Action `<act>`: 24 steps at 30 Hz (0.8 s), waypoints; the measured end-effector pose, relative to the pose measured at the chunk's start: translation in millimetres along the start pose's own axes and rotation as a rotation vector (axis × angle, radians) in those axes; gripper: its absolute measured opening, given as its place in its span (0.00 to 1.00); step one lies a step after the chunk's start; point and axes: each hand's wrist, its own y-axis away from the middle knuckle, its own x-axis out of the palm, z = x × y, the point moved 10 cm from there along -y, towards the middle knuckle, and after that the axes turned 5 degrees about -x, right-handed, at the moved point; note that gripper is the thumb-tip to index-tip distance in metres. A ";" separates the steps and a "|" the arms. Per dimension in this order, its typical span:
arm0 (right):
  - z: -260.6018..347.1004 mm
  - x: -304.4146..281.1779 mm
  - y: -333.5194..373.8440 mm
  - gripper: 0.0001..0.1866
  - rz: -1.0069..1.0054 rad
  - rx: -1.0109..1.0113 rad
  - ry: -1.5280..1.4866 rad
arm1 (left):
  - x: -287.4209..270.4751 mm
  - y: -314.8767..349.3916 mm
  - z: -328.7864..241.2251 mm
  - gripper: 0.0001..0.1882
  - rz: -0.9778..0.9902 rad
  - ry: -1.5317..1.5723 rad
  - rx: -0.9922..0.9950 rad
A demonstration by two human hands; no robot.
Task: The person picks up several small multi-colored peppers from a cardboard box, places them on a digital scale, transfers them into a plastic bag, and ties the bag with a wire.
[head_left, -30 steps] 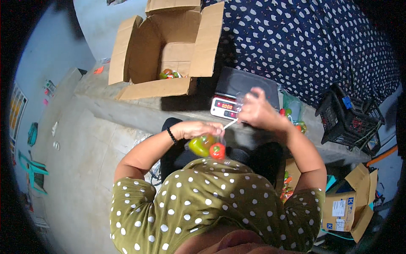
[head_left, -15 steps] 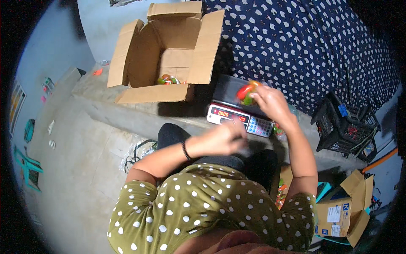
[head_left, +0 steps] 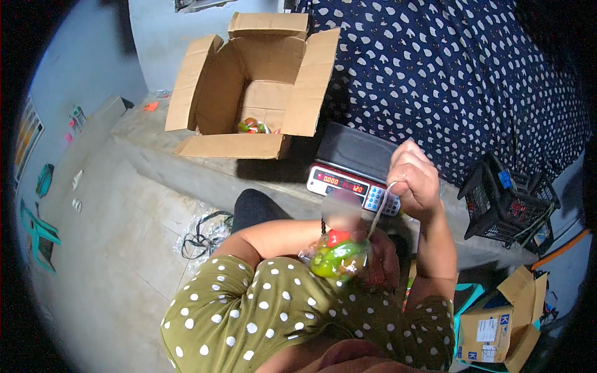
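A clear plastic bag of red and green vegetables (head_left: pixel 337 256) is close in front of my body. My left hand (head_left: pixel 342 212) is at the top of this bag, gripping it; a blur hides most of its fingers. Higher and to the right, my right hand (head_left: pixel 415 179) is closed in a fist around a thin pale strip (head_left: pixel 380 211). This strip runs down from the fist toward the bag; where it ends is unclear. Behind my hands stands a digital scale (head_left: pixel 339 180) with a dark, bare pan (head_left: pixel 354 152) and lit red digits.
An open cardboard box (head_left: pixel 230 148) at the far left holds several bagged vegetables (head_left: pixel 254 126). To the right are a black plastic crate (head_left: pixel 507 193) and another open carton (head_left: pixel 491 323). Dark patterned cloth (head_left: pixel 435 81) hangs behind the scale. Clear plastic and black straps (head_left: pixel 202 236) lie on the floor.
The vegetables have moved from above the scale down to my body, where my left hand has them. My right hand is now in a fist on the strip, raised right of the scale.
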 end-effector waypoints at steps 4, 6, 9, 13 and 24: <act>-14.9 -1.4 -0.9 0.12 0.100 0.076 0.184 | -27.7 41.0 -9.2 0.31 -0.163 -0.250 0.104; -29.7 -9.8 10.4 0.11 0.096 0.132 0.309 | -54.1 79.5 -18.9 0.29 -0.526 -0.036 0.087; -58.1 -1.0 19.1 0.11 0.063 0.184 0.468 | -93.3 158.3 -48.6 0.20 -1.272 -0.408 -0.057; -111.0 25.3 42.2 0.15 0.081 0.472 0.663 | -67.1 161.6 -71.5 0.20 -1.772 -1.622 -0.357; -70.1 11.4 48.9 0.11 0.187 0.556 0.479 | 9.2 110.3 -149.9 0.15 -1.441 -1.966 -0.037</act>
